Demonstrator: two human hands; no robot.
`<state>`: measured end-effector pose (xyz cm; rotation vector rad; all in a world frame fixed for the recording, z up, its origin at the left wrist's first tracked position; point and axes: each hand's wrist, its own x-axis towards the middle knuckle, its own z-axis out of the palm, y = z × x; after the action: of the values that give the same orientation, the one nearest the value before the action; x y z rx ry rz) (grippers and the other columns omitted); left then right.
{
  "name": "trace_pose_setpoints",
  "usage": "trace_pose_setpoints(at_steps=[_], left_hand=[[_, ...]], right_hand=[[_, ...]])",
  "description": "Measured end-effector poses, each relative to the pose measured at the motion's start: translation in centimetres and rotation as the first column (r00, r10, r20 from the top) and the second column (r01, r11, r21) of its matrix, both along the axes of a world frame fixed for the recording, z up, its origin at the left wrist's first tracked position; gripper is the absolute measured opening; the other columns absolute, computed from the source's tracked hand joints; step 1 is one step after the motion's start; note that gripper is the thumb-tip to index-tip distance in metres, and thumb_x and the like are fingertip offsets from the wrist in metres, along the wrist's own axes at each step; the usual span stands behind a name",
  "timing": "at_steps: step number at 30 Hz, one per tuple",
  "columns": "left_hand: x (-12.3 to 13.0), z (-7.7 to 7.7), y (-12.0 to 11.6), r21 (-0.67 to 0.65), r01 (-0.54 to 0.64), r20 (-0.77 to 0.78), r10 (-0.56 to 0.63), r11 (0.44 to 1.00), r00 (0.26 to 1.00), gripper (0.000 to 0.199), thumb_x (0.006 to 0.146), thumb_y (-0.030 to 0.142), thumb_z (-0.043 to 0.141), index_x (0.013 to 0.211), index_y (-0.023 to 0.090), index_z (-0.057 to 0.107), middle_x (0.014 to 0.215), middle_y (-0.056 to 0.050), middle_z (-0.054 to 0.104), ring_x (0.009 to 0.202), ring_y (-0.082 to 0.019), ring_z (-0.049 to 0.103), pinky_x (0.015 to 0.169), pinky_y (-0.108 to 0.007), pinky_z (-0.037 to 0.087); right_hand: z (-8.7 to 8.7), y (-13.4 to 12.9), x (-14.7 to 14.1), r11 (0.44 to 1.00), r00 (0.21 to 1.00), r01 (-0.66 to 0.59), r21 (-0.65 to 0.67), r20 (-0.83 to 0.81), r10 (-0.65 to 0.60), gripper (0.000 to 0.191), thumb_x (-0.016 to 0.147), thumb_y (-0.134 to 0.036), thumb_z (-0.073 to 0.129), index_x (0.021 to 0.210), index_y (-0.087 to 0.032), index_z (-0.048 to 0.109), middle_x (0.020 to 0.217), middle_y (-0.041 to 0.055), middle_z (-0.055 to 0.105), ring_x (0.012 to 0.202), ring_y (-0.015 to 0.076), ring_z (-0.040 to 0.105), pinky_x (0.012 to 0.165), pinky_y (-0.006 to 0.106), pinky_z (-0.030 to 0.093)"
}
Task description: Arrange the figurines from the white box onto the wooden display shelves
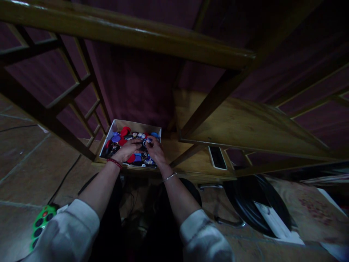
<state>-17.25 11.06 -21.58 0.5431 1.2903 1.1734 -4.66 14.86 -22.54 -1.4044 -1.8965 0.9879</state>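
Note:
A shallow box (148, 128) with pale walls stands on the low wooden shelf, full of small figurines (136, 135) and red, blue and purple pieces. My left hand (128, 150), with a red bead bracelet at the wrist, reaches into it with bent fingers closed together. What those fingers hold, if anything, is too dark to make out. Close beside it, my right hand (155, 148) pinches a small blue-and-white figurine (148, 140) between thumb and fingers. A thin bangle circles the right wrist. Both hands are low over the box's middle, fingertips almost meeting.
A wooden rail (131, 31) crosses above my hands, with lattice (73, 91) at the left. A phone (217, 158) lies on the lower shelf (188, 165). A black round seat (257, 203) is at right. A green object with dark circles (42, 225) lies on the tiled floor.

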Motion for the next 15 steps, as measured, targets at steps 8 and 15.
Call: trace_pose_setpoints(at_steps=[8, 15], left_hand=[[0.4, 0.02, -0.27, 0.001, 0.042, -0.022, -0.042, 0.999, 0.999, 0.04, 0.064, -0.008, 0.048, 0.098, 0.01, 0.057, 0.09, -0.007, 0.061, 0.079, -0.014, 0.062, 0.077, -0.032, 0.052], [0.25, -0.11, -0.21, 0.021, 0.037, 0.022, -0.038, 0.999, 0.999, 0.042, 0.065, -0.01, 0.047, 0.101, 0.009, 0.057, 0.102, -0.009, 0.059, 0.084, -0.014, 0.061, 0.082, -0.035, 0.051]], right_hand=[[-0.28, 0.0, -0.08, 1.0, 0.993, -0.005, 0.031, 0.114, 0.001, 0.03, 0.08, -0.021, 0.048, 0.11, -0.022, 0.052, 0.096, 0.0032, 0.062, 0.088, 0.014, 0.057, 0.083, 0.028, 0.043], [-0.21, 0.07, -0.18, 1.0, 0.994, 0.011, -0.015, 0.112, -0.009, 0.032, 0.081, -0.021, 0.047, 0.112, -0.022, 0.051, 0.095, 0.0037, 0.062, 0.086, 0.0144, 0.057, 0.083, 0.028, 0.043]])
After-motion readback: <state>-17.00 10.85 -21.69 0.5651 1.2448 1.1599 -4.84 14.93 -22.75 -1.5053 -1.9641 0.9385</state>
